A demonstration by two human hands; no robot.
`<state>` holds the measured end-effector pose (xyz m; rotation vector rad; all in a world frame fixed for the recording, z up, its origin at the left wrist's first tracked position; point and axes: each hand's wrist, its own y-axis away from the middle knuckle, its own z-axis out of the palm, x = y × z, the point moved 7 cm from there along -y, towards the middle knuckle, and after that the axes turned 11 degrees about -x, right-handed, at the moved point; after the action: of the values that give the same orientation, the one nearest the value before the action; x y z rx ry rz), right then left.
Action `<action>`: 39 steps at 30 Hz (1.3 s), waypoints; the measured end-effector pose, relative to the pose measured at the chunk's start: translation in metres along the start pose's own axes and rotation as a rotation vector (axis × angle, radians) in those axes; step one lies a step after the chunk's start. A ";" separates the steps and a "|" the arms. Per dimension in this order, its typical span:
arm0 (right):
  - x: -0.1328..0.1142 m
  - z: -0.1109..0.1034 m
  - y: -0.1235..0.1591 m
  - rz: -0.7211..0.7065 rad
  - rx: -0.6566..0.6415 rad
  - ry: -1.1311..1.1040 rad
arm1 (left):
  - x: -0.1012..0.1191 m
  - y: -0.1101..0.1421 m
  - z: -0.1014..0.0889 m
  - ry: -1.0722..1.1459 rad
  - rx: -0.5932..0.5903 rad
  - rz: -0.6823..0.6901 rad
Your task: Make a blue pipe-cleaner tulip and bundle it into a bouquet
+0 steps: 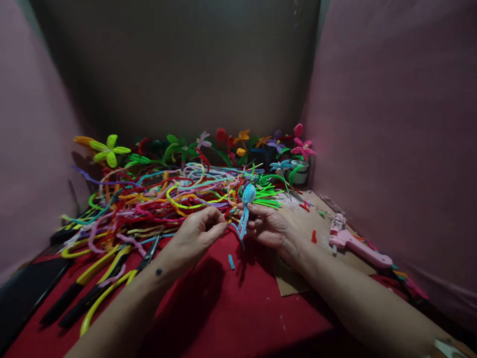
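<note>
My right hand (270, 226) pinches a light blue pipe-cleaner flower bud (249, 194), held upright just above the red cloth. Its rounded head points up, and loose blue strands (243, 226) hang below the fingers. To its left, my left hand (203, 228) is closed, thumb against forefinger, close to the end of one blue strand. Whether that strand is between its fingertips is too small to tell. Below the hands a short blue pipe-cleaner piece (231, 262) lies on the red cloth (257, 308).
A heap of coloured pipe cleaners (149, 199) spreads behind my hands. Pliers (89, 273) and yellow-handled scissors (126, 281) lie at left. A pink glue gun (359, 246) rests on cardboard (292, 283) at right. Finished pipe-cleaner flowers (111, 150) line the back.
</note>
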<state>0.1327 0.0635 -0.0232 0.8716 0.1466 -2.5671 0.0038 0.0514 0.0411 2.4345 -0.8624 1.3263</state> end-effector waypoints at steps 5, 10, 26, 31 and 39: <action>0.002 0.000 0.002 -0.014 0.041 0.016 | -0.002 0.004 0.011 0.083 0.007 0.026; 0.007 -0.001 0.002 -0.015 0.005 0.110 | -0.005 0.007 0.011 0.038 0.020 0.018; 0.011 0.008 0.003 -0.052 -0.029 0.200 | 0.000 0.014 0.011 -0.215 0.141 -0.004; 0.011 0.009 0.003 -0.084 -0.018 0.176 | 0.005 0.015 0.015 -0.259 0.200 0.014; 0.009 0.011 0.004 -0.111 0.008 0.151 | 0.009 0.014 0.017 -0.206 0.251 0.056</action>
<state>0.1216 0.0541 -0.0192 1.0889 0.2358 -2.6033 0.0103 0.0290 0.0381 2.8004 -0.8638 1.2884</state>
